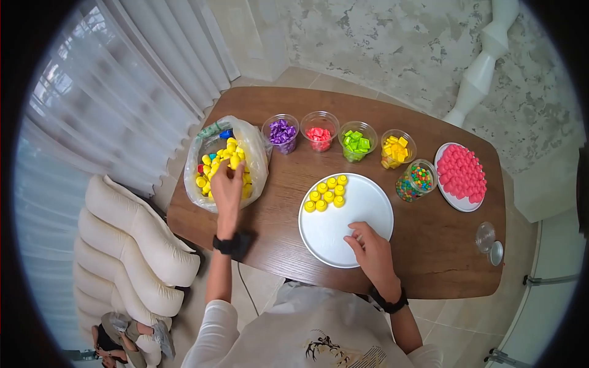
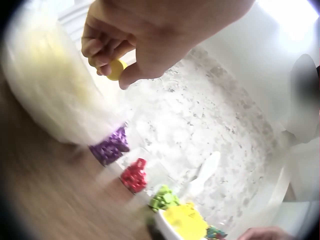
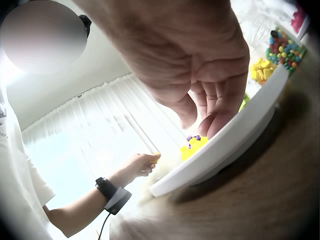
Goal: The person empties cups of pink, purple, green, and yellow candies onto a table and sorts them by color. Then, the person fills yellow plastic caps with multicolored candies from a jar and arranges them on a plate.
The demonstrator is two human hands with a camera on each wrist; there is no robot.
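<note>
My left hand (image 1: 227, 189) is over the open plastic bag (image 1: 261, 161) at the table's left. Its thumb and fingers pinch a small round yellow piece (image 2: 116, 69), seen in the left wrist view. More such yellow pieces (image 1: 231, 147) fill the bag, with a few red and blue bits among them. Several yellow pieces (image 1: 329, 191) stand grouped on the upper left part of a round white plate (image 1: 343, 239). My right hand (image 1: 373, 254) hovers at the plate's lower right rim, fingers loosely bent with nothing between them.
Behind the plate stand clear cups of purple (image 1: 283, 136), red (image 1: 318, 138), green (image 1: 356, 144) and yellow sweets (image 1: 394, 149). Near them is a jar of multicoloured sweets (image 1: 416, 181). Pink pieces (image 1: 460, 173) cover another plate at right, and lids (image 1: 496, 253) lie nearby.
</note>
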